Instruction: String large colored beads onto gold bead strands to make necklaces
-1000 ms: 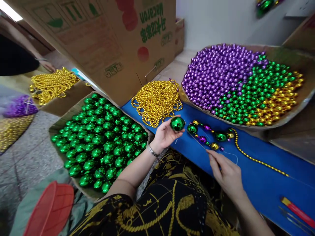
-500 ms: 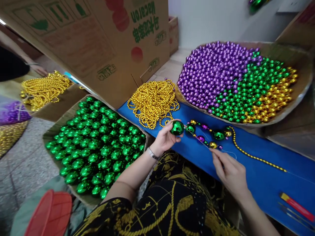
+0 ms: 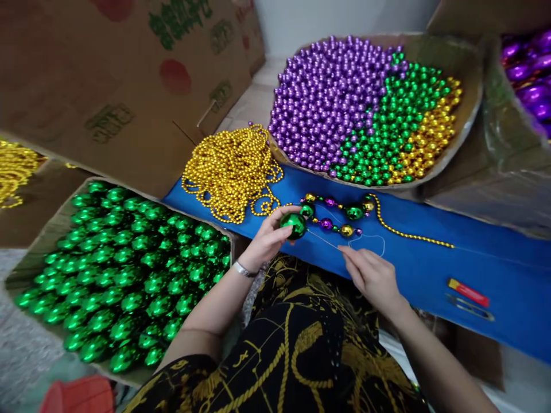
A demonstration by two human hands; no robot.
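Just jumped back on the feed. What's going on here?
A person sits or stands at a blue flat work surface. The left hand holds a large shiny green ball, while the right hand pinches a thin pale line running toward it; whether that is thread or needle is unclear. Just beyond the hands lies a strand of round purple, green and gold beads. A tangled pile of small gold bead chains sits farther back, to the left.

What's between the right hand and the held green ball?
In the head view, a thin line, needle or thread unclear, runs from the right hand to the held green ball.
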